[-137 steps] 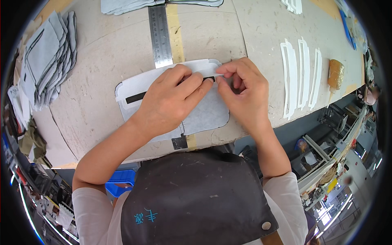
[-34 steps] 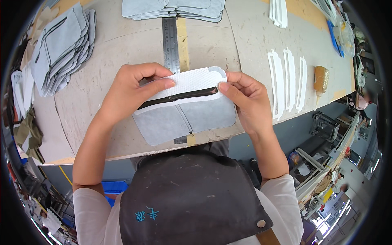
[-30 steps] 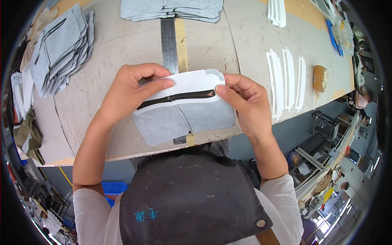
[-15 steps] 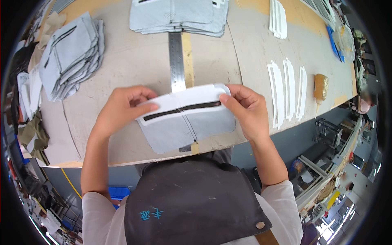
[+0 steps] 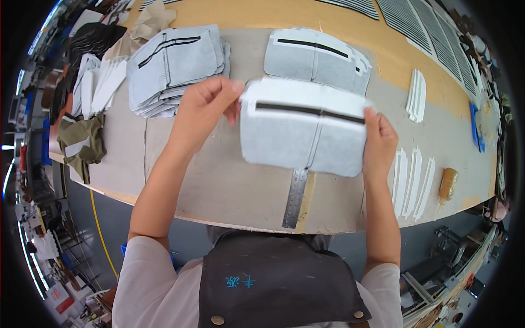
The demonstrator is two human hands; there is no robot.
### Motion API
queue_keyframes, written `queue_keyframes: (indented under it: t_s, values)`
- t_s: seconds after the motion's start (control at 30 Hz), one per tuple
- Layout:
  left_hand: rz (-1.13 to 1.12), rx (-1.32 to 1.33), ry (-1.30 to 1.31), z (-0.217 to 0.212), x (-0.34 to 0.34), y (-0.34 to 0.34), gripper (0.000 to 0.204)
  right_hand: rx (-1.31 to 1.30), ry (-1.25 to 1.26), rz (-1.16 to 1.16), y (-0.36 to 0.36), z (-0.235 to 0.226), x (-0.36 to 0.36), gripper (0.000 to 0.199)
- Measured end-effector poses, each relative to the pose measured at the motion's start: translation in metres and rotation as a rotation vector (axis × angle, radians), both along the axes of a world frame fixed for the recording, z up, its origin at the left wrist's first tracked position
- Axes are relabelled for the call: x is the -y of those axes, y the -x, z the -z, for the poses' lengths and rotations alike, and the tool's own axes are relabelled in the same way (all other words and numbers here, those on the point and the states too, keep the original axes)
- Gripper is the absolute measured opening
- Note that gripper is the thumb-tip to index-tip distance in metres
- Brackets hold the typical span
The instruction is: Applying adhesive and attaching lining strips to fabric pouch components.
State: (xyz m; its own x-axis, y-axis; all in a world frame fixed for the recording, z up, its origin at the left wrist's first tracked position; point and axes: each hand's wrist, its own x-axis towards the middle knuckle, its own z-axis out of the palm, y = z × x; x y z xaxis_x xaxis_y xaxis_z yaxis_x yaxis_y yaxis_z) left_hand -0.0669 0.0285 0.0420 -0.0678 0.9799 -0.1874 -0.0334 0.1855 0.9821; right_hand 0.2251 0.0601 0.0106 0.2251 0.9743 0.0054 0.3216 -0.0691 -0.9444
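A grey bag panel (image 5: 290,136) with a white strip framing its long black slot is held up off the table, slightly blurred. My left hand (image 5: 210,106) is closed in a pinch at its upper left corner. On its right edge my right hand (image 5: 381,145) grips with the thumb on the face and fingers behind. Just beyond lies a stack of like panels (image 5: 295,65), partly covered by the held one. Under the panel's lower edge a steel ruler (image 5: 295,202) lies on the table beside a strip of yellowish tape (image 5: 308,199).
Another stack of grey panels (image 5: 180,63) sits at the left, near white strips (image 5: 109,82) and an olive cloth (image 5: 82,142). Slotted white strips (image 5: 414,183) lie at the right, with a bottle of amber glue (image 5: 448,185). Striped sheets (image 5: 402,19) lie at the far right.
Both hands have lifted the panel off the ruler and carried it away from me, toward the far stack. The view has shifted, showing more of the table's far side.
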Motion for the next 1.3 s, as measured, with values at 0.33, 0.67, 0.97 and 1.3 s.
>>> queue_keyframes:
  t_s: [0.33, 0.67, 0.97, 1.3]
  values:
    - [-0.123, -1.238, -0.636, 0.033, -0.026, 0.063, 0.025, 0.377, -0.433, -0.014, -0.01, 0.042, -0.115, 0.03]
    - [-0.064, -1.49, -0.768, 0.026, -0.034, 0.059, 0.015, 0.078, -0.18, -0.325, 0.023, 0.033, -0.018, 0.021]
    - [-0.241, -0.714, -0.166, -0.012, -0.041, 0.075, 0.016, -0.127, 0.018, -0.455, 0.026, 0.022, 0.021, 0.018]
    - [0.183, -0.843, -0.79, -0.026, 0.046, -0.047, 0.021, -1.027, 0.354, -0.559, 0.034, -0.005, 0.035, 0.04]
